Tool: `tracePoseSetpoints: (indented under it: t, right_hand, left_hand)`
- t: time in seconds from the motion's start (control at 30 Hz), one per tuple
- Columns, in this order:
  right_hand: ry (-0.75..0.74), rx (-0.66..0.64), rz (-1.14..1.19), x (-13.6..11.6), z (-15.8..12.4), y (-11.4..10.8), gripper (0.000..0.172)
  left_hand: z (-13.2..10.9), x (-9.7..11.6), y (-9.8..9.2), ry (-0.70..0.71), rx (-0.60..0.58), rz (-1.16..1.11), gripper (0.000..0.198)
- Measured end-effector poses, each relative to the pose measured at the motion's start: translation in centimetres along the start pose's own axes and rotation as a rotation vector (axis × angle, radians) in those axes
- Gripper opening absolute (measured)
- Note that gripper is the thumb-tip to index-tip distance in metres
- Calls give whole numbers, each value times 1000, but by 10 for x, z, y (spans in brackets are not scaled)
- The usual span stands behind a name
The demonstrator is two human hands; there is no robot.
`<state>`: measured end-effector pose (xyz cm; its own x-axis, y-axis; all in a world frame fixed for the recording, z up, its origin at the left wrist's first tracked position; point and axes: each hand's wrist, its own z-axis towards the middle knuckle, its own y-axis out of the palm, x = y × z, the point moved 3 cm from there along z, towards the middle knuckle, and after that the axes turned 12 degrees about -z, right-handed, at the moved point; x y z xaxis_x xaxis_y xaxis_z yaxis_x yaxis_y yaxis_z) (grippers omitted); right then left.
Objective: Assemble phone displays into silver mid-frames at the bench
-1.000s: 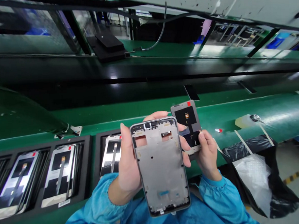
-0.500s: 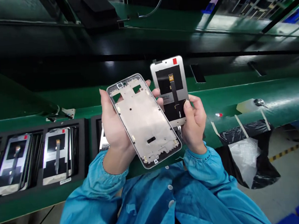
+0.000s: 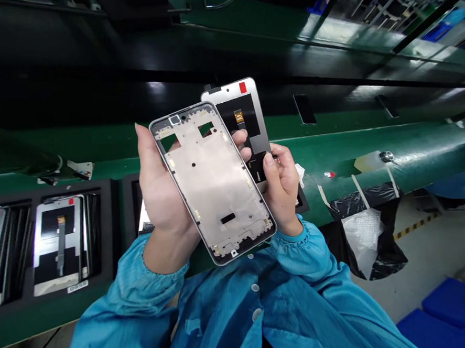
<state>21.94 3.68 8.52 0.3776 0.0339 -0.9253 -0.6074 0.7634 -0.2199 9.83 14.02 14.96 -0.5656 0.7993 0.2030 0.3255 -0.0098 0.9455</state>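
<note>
A grey metal phone frame [image 3: 217, 180] with square cut-outs rests tilted across my left hand [image 3: 165, 204]. The left thumb stands away from its edge, and the left fingertips come out on its far side. My right hand [image 3: 283, 189] pinches the lower right edge of a phone screen panel [image 3: 259, 125], back side up. The panel has a red sticker, a black area and a flex cable. The frame overlaps the panel's left side, and left fingertips lie over the panel.
Black foam trays [image 3: 117, 218] with upright screen panels [image 3: 57, 242] stand at the left. Two dark phones [image 3: 304, 109] lie on the dark belt ahead. A yellowish bottle [image 3: 369, 162] is on the green bench at the right, above a black bag [image 3: 387, 248] taped to the edge.
The view has turned a little. The panel has moved left, closer behind the frame, and the left fingertips now overlap it more. Both hands keep their holds.
</note>
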Motion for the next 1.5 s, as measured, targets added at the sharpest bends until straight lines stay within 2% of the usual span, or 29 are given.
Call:
tracePoseSetpoints:
  t: [0.13,0.3,0.4,0.63,0.77,0.93,1.07,1.17,1.33,1.43,1.5]
  right_hand:
    - [-28,4,29,-3,-2,2,38]
    - [-39,-22,87,-2,-4,4,38]
    - [-29,-35,128,0,-6,6,36]
    - [-22,-97,88,0,-9,6,40]
    - [-67,-149,75,-5,-10,4,43]
    - [-188,-145,21,-26,10,-11,40]
    - [-226,-235,-78,-47,38,-17,39]
    - [-241,-296,-95,-57,53,-14,43]
    - [-256,-325,-110,-52,59,-6,51]
    - [-239,-348,-151,-46,58,-3,52]
    - [-219,-361,-184,-45,57,-2,54]
  left_hand:
    - [-1,-1,0,4,-100,-17,106]
    - [-5,1,8,51,-18,-48,99]
    - [-7,2,12,72,27,6,104]
    - [-7,0,10,35,-35,-19,104]
    - [-6,0,14,47,33,-16,107]
    - [-3,-2,13,81,53,43,113]
    - [0,-2,6,134,-16,115,111]
    - [2,-2,5,127,-21,136,113]
    - [4,-2,2,153,-67,104,109]
    - [5,-3,-2,108,-125,89,107]
    - [6,-4,-3,81,-123,115,107]
